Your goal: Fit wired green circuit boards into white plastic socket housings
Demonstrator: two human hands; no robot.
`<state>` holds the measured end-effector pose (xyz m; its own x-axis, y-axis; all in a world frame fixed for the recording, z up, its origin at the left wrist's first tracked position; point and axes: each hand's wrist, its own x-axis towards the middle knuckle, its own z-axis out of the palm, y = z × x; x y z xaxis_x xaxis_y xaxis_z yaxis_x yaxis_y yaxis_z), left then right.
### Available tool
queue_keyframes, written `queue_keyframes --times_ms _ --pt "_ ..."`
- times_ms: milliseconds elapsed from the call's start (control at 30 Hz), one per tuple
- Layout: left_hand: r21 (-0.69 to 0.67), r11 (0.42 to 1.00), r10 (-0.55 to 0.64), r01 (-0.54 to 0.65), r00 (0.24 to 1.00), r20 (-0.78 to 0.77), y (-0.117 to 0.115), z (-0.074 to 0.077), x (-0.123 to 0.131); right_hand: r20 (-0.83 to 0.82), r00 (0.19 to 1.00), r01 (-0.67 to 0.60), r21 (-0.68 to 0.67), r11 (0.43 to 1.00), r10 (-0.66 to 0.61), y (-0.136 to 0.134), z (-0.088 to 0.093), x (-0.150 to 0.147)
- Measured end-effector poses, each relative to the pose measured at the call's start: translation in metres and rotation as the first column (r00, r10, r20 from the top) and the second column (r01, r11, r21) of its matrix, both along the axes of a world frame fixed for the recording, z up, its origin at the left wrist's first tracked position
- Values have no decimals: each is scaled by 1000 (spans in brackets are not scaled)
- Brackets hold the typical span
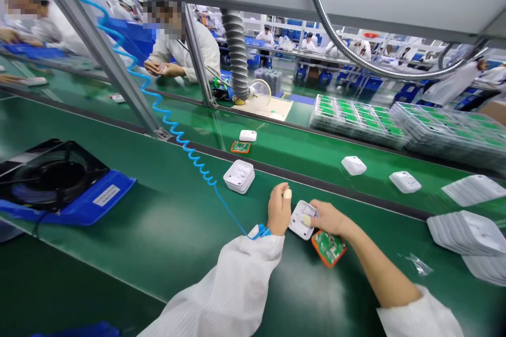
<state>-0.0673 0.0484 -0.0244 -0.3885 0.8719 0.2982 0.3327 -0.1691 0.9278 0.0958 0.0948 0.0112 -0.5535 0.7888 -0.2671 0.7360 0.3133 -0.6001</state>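
Note:
My right hand (330,217) grips a square white plastic housing (301,227) by its right edge, with the inner side facing up. Just below that hand, a green circuit board in an orange frame (329,248) lies on the green work surface. To the left of the housing is my left hand (279,209), its fingers drawn together and the thumb, in a pale finger cot, against them. Whether anything is between those fingers is hidden. A blue wrist strap (261,231) circles the left wrist. Beyond my left hand stands a short stack of white housings (239,178).
A coiled blue cord (174,129) runs from the strap to the upper left. On the belt are white housings (353,165) and another orange-framed board (240,147). Stacked white covers (466,231) stand right, a black fan (55,174) left. A co-worker (182,52) sits opposite.

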Motion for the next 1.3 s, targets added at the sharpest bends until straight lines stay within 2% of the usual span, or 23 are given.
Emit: queue_keyframes --times_ms 33,100,167,200,300,367,467,533,600,667,733,800,867,933,1033,1167,1300 --pt "15 999 52 -52 999 6 2 -3 -3 7 999 42 21 999 -42 18 9 -5" --pt "12 995 103 -103 995 3 6 -7 -8 -35 967 256 158 954 -254 59 30 -13" --pt "-16 994 108 -108 994 -20 7 -10 -9 -128 896 443 286 850 -424 100 46 -12" --pt "-26 995 100 -101 994 -37 7 -11 -8 -140 873 485 364 795 -468 117 51 -8" --pt "-22 998 62 -64 993 -97 5 -11 -2 -22 807 493 576 653 -590 153 45 15" --pt "-27 999 21 -25 989 -145 5 -10 2 76 730 503 614 608 -680 165 28 34" --pt "-74 997 -49 34 976 -212 4 -10 6 167 655 543 575 612 -737 177 -2 55" --pt "-113 992 -74 48 968 -241 4 -10 7 196 667 536 544 645 -719 182 -17 61" --pt "-140 989 -87 52 962 -258 5 -10 6 206 705 507 524 685 -679 186 -24 65" --pt "-155 987 -91 50 958 -271 5 -11 6 195 748 466 525 712 -634 188 -23 74" --pt "-161 986 -91 46 955 -283 6 -9 6 154 774 434 576 692 -614 188 -15 95" --pt "-162 986 -94 47 951 -295 6 -7 7 97 760 432 663 611 -642 185 -3 127" --pt "-166 984 -106 57 948 -301 6 -5 9 78 703 456 714 532 -707 182 6 162" --pt "-176 981 -128 77 944 -304 6 -3 10 97 640 473 732 490 -762 178 8 193" --pt "-187 976 -163 108 936 -312 6 -2 12 150 585 522 683 511 -797 174 -2 218" --pt "-188 975 -179 121 926 -333 6 -2 11 58 658 572 610 548 -751 177 -21 226" --pt "-188 974 -190 130 917 -351 7 -1 11 -7 713 553 620 557 -701 178 -26 227"
